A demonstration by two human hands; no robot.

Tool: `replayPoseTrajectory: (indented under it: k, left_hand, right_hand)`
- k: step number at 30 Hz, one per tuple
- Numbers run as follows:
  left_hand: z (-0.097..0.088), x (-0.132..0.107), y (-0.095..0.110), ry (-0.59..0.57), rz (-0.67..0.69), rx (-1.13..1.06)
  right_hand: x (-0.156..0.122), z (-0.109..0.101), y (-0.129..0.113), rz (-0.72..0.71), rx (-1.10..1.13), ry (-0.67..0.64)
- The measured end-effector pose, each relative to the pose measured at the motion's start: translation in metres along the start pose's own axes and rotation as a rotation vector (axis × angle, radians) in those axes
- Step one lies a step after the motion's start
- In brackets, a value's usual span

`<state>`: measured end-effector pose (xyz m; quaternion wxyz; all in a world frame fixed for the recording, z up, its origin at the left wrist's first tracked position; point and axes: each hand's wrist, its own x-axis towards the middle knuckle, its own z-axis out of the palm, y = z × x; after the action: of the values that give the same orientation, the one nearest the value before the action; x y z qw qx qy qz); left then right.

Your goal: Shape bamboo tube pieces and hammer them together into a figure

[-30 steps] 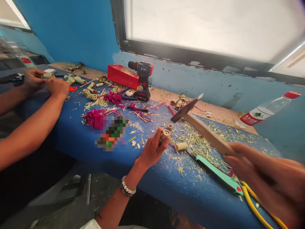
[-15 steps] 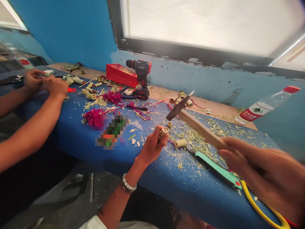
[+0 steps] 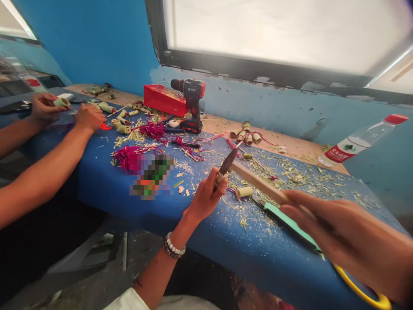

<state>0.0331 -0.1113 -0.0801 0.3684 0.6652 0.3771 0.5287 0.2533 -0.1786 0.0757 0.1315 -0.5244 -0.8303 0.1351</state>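
Note:
My left hand [image 3: 206, 196] pinches a short bamboo tube [image 3: 220, 178] upright above the blue tabletop [image 3: 193, 219]. My right hand [image 3: 342, 228] is wrapped round the wooden handle of a hammer [image 3: 258, 181]. Its dark head lies over the top of the tube and hides most of it; whether the two touch I cannot tell. Just right of my left hand a pale bamboo piece [image 3: 244, 192] lies on its side with pink cord by it. A turquoise-handled cutter [image 3: 287, 221] rests below the hammer, partly under my right hand.
At the left a co-worker's hands [image 3: 88, 116] handle a bamboo ring [image 3: 61, 102]. A cordless drill [image 3: 192, 101] stands by a red box [image 3: 164, 101]. Magenta cord [image 3: 129, 159], bamboo shavings [image 3: 284, 172], a water bottle [image 3: 361, 142] and a yellow handle loop [image 3: 361, 288] lie about.
The hammer has come down and left, from above the tube onto its top end, my right hand moving with it. My left hand stays put. The co-worker's hands have moved apart.

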Motion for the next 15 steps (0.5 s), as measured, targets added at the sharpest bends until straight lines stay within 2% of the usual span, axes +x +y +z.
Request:
replayPoseTrajectory:
  k: [1, 4, 7, 9, 12, 15]
  left_hand:
    - [0.0001, 0.0, -0.0001, 0.002, 0.001, 0.001]
    - [0.0003, 0.0001, 0.0009, 0.006, 0.002, 0.008]
    - [0.0003, 0.0003, 0.003, 0.007, 0.005, 0.007]
    - [0.0004, 0.0005, 0.0038, 0.004, 0.0, 0.005]
    - [0.001, 0.0006, 0.0027, 0.008, -0.002, 0.002]
    - [0.0014, 0.0004, 0.0006, 0.017, 0.006, 0.008]
  right_hand:
    - [-0.0003, 0.0004, -0.0002, -0.011, 0.006, -0.04]
    - [0.0009, 0.0014, 0.001, -0.022, 0.007, 0.013]
    - [0.0034, 0.0004, 0.0036, -0.05, 0.024, -0.015]
    - [0.0034, -0.0012, 0.0047, -0.029, 0.034, -0.034]
    - [0.0004, -0.0025, 0.004, 0.016, 0.047, 0.008]
    - [-0.002, -0.0009, 0.0019, -0.028, 0.066, -0.069]
